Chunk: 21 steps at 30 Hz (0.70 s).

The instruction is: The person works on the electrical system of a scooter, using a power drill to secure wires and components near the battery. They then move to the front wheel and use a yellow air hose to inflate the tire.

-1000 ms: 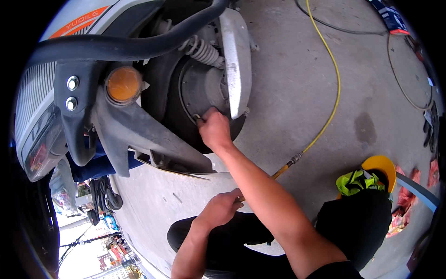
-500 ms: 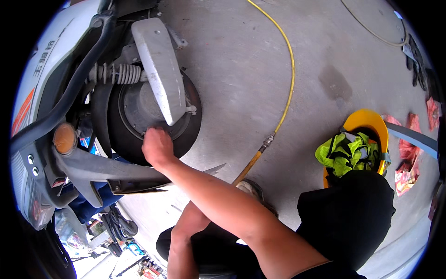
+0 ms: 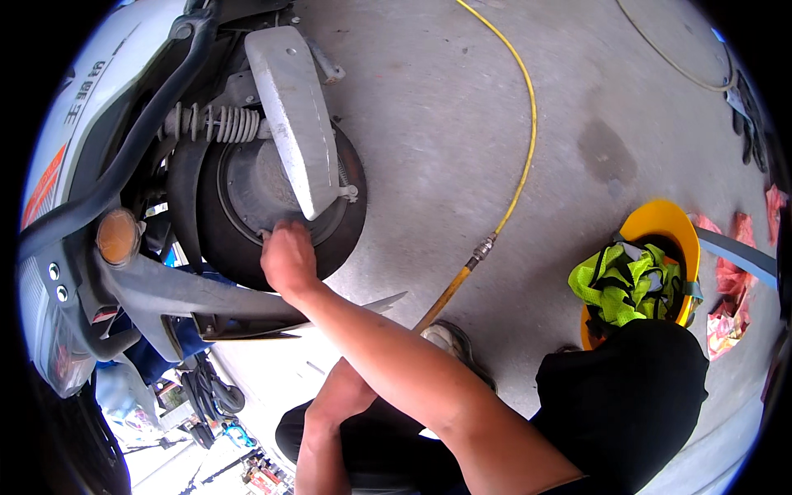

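My right hand (image 3: 287,256) reaches to the scooter's small wheel (image 3: 330,256), its fingers closed on a small valve at the rim, mostly covered by them. A pale, scuffed fender (image 3: 285,115) and a coiled shock absorber (image 3: 223,124) sit just above. My left hand (image 3: 342,388) is lower, partly behind my right forearm, its fingers hidden; the yellow-brown wand (image 3: 445,293) of an air hose (image 3: 532,124) runs down toward it. A grey body panel (image 3: 165,297) and round amber reflector (image 3: 118,237) are left of the wheel.
A yellow helmet (image 3: 652,214) holding a hi-vis vest (image 3: 619,280) lies on the concrete floor beside my dark-clad knee (image 3: 619,396). Red crumpled scraps (image 3: 734,272), a grey-blue strip (image 3: 742,256), dark gloves (image 3: 747,124) and a grey cable (image 3: 676,62) are farther right. My shoe (image 3: 450,346) is below the wand.
Since a second ago the view has shifted, showing the wheel lower left and more of the helmet. My right hand stays at the rim; my left hand has become more hidden behind the forearm.
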Tool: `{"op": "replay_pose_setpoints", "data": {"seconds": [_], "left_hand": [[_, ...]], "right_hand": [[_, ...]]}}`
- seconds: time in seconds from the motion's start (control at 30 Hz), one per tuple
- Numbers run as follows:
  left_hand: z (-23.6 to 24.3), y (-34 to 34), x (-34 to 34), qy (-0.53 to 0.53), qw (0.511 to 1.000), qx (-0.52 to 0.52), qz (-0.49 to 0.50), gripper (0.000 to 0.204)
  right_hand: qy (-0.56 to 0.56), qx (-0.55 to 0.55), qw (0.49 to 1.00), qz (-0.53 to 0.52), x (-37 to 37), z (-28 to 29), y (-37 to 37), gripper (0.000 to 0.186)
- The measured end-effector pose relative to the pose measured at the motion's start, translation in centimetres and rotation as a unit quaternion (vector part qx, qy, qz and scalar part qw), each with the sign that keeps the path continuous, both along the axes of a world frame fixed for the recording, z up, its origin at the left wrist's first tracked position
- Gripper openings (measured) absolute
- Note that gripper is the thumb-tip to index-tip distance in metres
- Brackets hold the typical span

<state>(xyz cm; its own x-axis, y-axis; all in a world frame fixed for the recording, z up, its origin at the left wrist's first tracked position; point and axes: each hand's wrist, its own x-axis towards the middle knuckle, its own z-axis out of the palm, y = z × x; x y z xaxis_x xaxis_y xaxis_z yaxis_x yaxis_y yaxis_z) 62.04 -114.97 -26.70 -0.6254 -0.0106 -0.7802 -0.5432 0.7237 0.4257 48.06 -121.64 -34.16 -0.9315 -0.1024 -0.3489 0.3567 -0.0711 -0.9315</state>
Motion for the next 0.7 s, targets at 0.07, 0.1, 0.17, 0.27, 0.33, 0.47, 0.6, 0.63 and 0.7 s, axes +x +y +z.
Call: {"op": "replay_pose_setpoints", "data": {"seconds": [0.07, 0.1, 0.17, 0.27, 0.33, 0.47, 0.6, 0.63, 0.7], "left_hand": [[-0.2, -0.2, 0.2, 0.007, 1.0, 0.006, -0.013, 0.047], [-0.1, -0.3, 0.3, 0.014, 0.999, 0.001, -0.029, 0.046], [-0.1, -0.5, 0.5, 0.026, 0.998, -0.009, -0.057, 0.044], [-0.2, -0.7, 0.4, -0.026, 0.998, -0.036, -0.038, 0.042], [-0.3, -0.3, -0.2, -0.021, 0.998, -0.04, -0.048, 0.039], [0.5, 0.1, -1.3, -0.027, 0.994, -0.059, -0.087, 0.035], [0.7, -0.1, -1.1, -0.01, 0.993, -0.06, -0.104, 0.034], [0.7, 0.0, -1.0, -0.005, 0.992, -0.062, -0.107, 0.033], [0.6, 0.1, -0.8, 0.005, 0.992, -0.066, -0.112, 0.032]], "right_hand": [[-0.024, -0.005, 1.0, -0.008, 0.2, -0.1, 0.0, 0.018], [-0.042, -0.018, 0.999, 0.015, -0.1, 0.0, 0.5, 0.019], [0.006, -0.036, 0.998, 0.047, 0.1, -0.6, -0.2, 0.026], [-0.017, -0.039, 0.997, 0.057, -0.1, -0.2, 0.5, 0.031], [-0.077, -0.061, 0.993, 0.067, -0.9, -0.5, 0.7, 0.03], [0.018, -0.069, 0.997, -0.014, -0.4, -1.3, 0.0, 0.026], [-0.041, -0.056, 0.991, 0.114, -1.1, -0.4, 0.9, 0.022], [-0.036, -0.069, 0.991, 0.11, -1.1, -0.3, 1.0, 0.022], [-0.053, -0.079, 0.993, 0.068, -0.9, 0.2, 1.2, 0.024]]}}
